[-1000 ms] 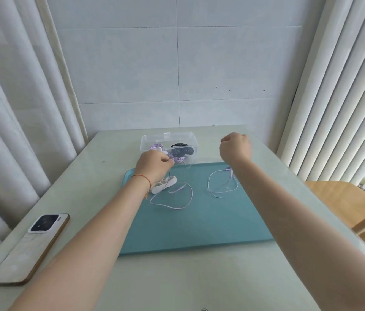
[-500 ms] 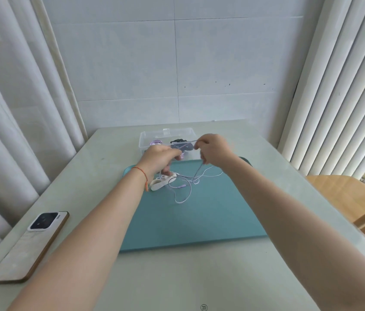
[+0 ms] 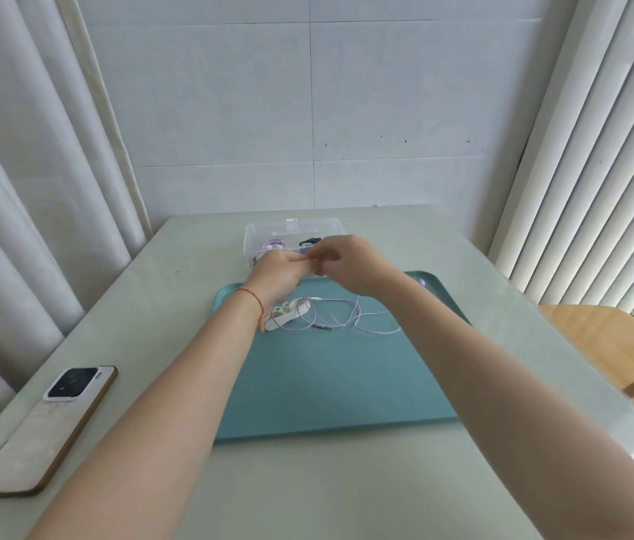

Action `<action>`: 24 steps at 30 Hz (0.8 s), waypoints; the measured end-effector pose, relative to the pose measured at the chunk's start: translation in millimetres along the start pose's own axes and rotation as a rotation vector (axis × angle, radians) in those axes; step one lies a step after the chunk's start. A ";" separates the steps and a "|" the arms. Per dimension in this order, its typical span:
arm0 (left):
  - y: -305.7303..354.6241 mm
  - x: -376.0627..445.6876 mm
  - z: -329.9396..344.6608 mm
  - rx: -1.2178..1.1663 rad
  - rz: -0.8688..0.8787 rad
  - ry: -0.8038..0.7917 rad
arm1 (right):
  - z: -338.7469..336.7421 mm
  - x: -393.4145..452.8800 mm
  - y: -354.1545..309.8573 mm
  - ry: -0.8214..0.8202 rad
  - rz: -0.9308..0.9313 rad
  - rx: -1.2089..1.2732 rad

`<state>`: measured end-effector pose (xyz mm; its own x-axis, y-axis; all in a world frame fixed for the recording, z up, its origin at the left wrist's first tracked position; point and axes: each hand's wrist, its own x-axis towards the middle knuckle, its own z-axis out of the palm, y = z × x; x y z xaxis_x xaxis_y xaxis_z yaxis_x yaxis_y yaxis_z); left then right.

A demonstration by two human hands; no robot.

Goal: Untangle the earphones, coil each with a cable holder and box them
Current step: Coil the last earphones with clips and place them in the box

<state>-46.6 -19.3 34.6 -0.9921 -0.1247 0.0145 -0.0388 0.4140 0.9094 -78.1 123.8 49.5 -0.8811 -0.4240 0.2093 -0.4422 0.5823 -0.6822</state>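
My left hand (image 3: 280, 272) and my right hand (image 3: 350, 265) meet above the far edge of the teal tray (image 3: 331, 387), fingers curled and pinching the pale purple earphone cable (image 3: 350, 319) between them. The loose end of that cable lies in loops on the tray, its plug near the middle. A white cable holder (image 3: 288, 310) lies on the tray just under my left wrist. Behind the hands stands the clear plastic box (image 3: 292, 231), holding a coiled purple earphone (image 3: 273, 244) and a dark one (image 3: 310, 240).
A phone (image 3: 44, 426) lies face down at the table's left front. A wooden chair (image 3: 611, 344) stands to the right of the table. Curtains hang on the left and vertical blinds on the right; a tiled wall closes off the back.
My right hand has swung left from over the tray's right side to meet my left hand. The cable has been drawn in from two spread loops to a bunch near the holder.
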 end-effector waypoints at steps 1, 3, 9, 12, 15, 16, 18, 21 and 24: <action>-0.7 2.1 0.7 -0.002 -0.004 0.006 | 3.0 1.8 1.5 -0.014 -0.009 -0.014; -3.6 5.5 0.7 -0.004 -0.011 0.033 | 5.8 5.1 8.6 0.006 0.003 -0.009; -20.0 21.7 2.4 -0.186 -0.050 0.051 | -4.0 24.5 53.0 0.428 0.249 0.034; -27.0 31.2 3.7 -0.263 -0.057 0.027 | -8.4 29.6 74.4 0.541 0.385 0.019; -30.5 35.9 9.8 -0.305 -0.040 0.011 | -6.2 31.2 80.0 0.518 0.409 0.007; -31.3 37.1 12.0 -0.307 -0.029 0.018 | -4.1 31.1 77.8 0.480 0.372 -0.005; -29.8 37.1 15.0 -0.291 -0.003 0.035 | -2.3 28.5 64.5 0.378 0.229 -0.019; -27.7 35.9 17.0 -0.234 0.037 0.052 | 0.6 23.6 37.8 0.212 0.057 0.042; -26.8 33.0 16.2 -0.145 0.056 0.042 | 6.5 18.6 23.1 0.074 -0.025 -0.036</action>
<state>-80.2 -19.9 4.0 -0.9862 -0.1438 0.0814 0.0372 0.2870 0.9572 -103.6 124.8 33.1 -0.8791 -0.3872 0.2777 -0.4687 0.5976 -0.6505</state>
